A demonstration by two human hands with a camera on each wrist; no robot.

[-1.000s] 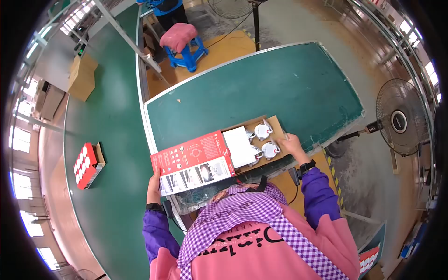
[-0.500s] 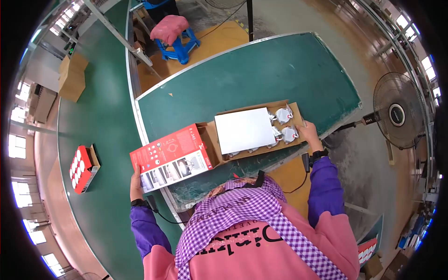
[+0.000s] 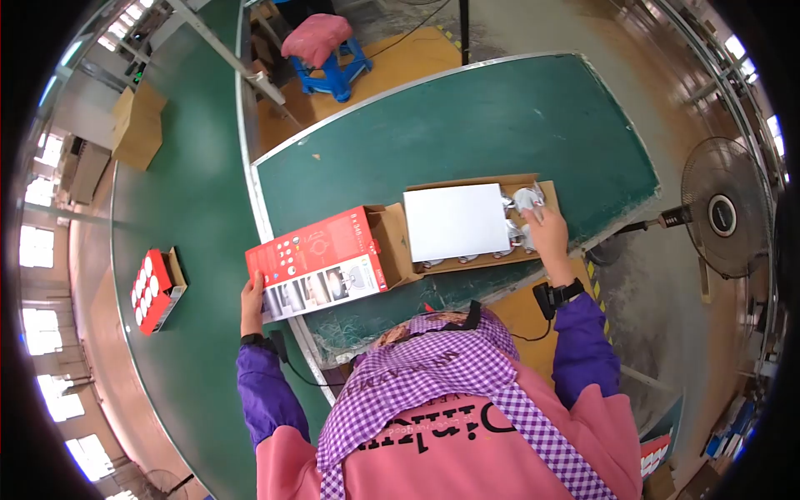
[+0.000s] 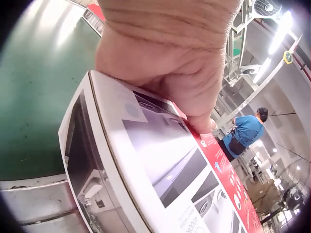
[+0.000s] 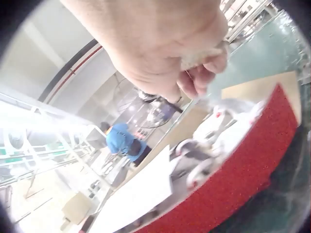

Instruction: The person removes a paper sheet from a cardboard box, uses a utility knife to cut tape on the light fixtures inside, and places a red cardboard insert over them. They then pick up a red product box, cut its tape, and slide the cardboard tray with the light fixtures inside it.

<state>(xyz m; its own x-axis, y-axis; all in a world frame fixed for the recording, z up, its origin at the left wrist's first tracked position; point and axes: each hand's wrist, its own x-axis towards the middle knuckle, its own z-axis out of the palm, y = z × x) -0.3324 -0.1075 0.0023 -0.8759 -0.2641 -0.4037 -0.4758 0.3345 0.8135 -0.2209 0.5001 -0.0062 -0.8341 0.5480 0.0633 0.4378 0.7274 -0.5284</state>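
Observation:
In the head view, my left hand [image 3: 252, 302] grips the left end of a red and white printed carton [image 3: 321, 262]. The left wrist view shows that hand [image 4: 165, 63] over the carton's end [image 4: 160, 145]. The carton's brown right end meets a long cardboard tray [image 3: 475, 268], red outside in the right wrist view. A white sheet [image 3: 457, 223] covers much of the tray. Round white-wrapped pieces [image 3: 527, 198] show at its right end. Above them is my right hand [image 3: 550, 237], fingers bent, fingertips right at the pieces; I cannot tell whether they hold one.
A green worktable [image 3: 467, 117] extends beyond the tray. On the long green surface to the left stand a red box with white circles [image 3: 148, 292] and a brown carton [image 3: 137, 125]. A fan [image 3: 721, 212] is at the right, a blue stool [image 3: 333, 79] behind the table.
The printed carton and tray have moved apart, exposing more of the white sheet. My right hand has left the tray's right edge and come over the wrapped pieces. My left hand keeps its hold.

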